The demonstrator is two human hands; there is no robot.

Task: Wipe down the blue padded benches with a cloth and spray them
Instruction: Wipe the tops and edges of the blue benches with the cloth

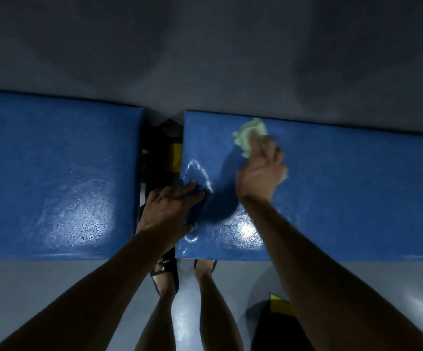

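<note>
Two blue padded benches end to end, narrow gap between. Right hand (261,171) presses a crumpled pale green cloth (249,134) onto the right bench (344,193), near its far edge; fingers closed over the cloth. Left hand (170,209) flat, fingers spread, on that bench's near left corner. Left bench (53,173) glistens wet.

Two glossy blue padded benches (357,193) stand end to end, a crumpled pale-green cloth (249,134) on the right one.
</note>
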